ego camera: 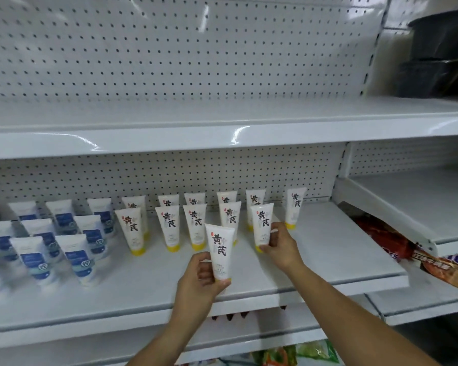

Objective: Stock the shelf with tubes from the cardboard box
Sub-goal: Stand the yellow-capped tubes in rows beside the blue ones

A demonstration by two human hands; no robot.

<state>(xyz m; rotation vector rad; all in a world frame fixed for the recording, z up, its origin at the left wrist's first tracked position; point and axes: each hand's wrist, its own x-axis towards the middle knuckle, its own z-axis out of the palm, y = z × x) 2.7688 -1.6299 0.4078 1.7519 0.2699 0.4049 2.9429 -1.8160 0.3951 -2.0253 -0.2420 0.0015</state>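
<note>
tubes with yellow caps (169,228) stand cap-down on the white shelf (315,260), arranged in two rows in front of the pegboard back panel (169,62). each carries large black characters on a white body. one further tube of the same kind (294,207) stands alone at the right end of the back row, apart from the others.

left hand (200,282): holds a tube (219,250) upright, cap downward, above the front part of the shelf. thumb and fingers are closed around the lower body of the tube near the cap. the tube is clear of the two rows, in front of them.

right hand (279,247): grips the rightmost tube of the front row (262,223). fingers wrap the right side of the tube and the thumb presses at its lower end near the cap. whether the cap touches the shelf cannot be told.

blue-labelled tubes (74,249) occupy the left part of the same shelf in several rows, just beside the yellow-capped group.

upper shelf (169,138): bare at the centre; dark stacked containers (439,54) sit at its far right. red snack packets (397,247) lie to the right of the shelf, lower down. green packaging (302,355) shows at the bottom edge.
</note>
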